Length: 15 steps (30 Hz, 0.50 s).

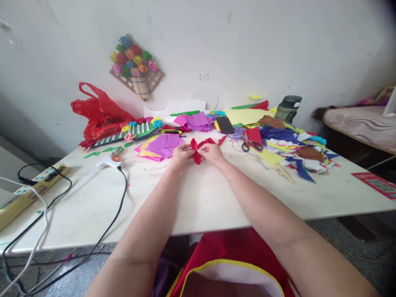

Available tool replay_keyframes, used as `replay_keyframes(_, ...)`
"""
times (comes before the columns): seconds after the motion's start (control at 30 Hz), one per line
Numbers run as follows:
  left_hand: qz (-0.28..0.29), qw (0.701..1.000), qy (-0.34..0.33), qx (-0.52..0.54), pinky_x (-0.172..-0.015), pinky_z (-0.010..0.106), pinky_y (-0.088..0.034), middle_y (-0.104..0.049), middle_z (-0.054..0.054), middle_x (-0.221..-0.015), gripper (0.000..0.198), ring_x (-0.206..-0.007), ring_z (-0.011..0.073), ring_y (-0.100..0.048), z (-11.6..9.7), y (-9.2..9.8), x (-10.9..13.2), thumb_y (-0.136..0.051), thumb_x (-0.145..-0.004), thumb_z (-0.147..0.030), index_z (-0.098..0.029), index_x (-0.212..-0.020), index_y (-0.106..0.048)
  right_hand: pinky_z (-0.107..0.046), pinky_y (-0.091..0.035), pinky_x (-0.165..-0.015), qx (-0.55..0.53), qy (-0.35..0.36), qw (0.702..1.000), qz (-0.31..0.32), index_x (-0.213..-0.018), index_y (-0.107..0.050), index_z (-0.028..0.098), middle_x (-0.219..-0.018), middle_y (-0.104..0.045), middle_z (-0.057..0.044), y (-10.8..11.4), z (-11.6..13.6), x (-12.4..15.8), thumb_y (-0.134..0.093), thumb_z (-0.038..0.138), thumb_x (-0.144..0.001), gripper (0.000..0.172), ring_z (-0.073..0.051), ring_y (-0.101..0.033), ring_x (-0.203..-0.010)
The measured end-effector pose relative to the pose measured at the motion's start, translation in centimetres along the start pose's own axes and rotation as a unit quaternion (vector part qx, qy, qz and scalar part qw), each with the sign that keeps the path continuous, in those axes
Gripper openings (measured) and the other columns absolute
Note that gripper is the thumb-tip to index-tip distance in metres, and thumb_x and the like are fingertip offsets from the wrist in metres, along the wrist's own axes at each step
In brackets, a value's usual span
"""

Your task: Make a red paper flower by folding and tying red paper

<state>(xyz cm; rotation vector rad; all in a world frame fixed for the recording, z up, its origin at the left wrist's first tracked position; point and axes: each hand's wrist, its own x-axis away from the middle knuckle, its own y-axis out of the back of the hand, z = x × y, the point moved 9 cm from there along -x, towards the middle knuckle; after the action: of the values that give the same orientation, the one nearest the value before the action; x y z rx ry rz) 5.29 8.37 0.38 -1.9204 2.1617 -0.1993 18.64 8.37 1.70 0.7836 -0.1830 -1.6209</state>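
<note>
Between my two hands, just above the white table (198, 198), is a folded piece of red crepe paper (195, 152). My left hand (183, 154) pinches its left side, fingers closed. From the right, my right hand (211, 152) grips the same paper with thumb and fingertips. More red paper (222, 140) lies behind my right hand. Left of my hands is a stack of purple paper sheets (163, 144) with pink and yellow ones under it. Black-handled scissors (251, 145) rest to the right, partly on a red sheet.
A white glue gun (109, 161) with a black cord lies at left, near a power strip (34, 189). Paper scraps (297, 150) pile up at right, by a dark green bottle (288, 109). A phone (225, 125), a utility knife (170, 131) and a red plastic bag (100, 113) sit toward the back.
</note>
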Motion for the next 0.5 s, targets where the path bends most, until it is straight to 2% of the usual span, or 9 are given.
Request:
replay_keyframes(0.23, -0.020, 1.000, -0.009, 0.003, -0.063, 0.031, -0.051, -0.063, 0.002, -0.059, 0.024, -0.055, 0.0137, -0.060, -0.1, -0.1, 0.2, -0.070, -0.050, -0.013, -0.011, -0.069, -0.055, -0.031, -0.049, -0.073, 0.021, 0.004, 1.000, -0.009, -0.069, -0.064, 0.020, -0.066, -0.066, 0.000, 0.3, 0.6, 0.3, -0.058, 0.032, -0.072, 0.013, -0.014, -0.061, -0.066)
replay_keyframes(0.5, -0.038, 0.999, -0.005, -0.002, -0.063, 0.033, -0.051, -0.055, -0.002, -0.052, 0.023, -0.054, 0.0137, -0.059, 0.1, 0.1, 0.2, -0.069, -0.050, -0.011, -0.014, -0.059, -0.048, -0.029, -0.046, -0.068, 0.107, 0.009, 0.994, -0.035, -0.069, -0.064, 0.021, -0.064, -0.066, 0.000, 1.2, 1.6, 0.8, -0.056, 0.029, -0.071, 0.012, -0.015, -0.060, -0.066)
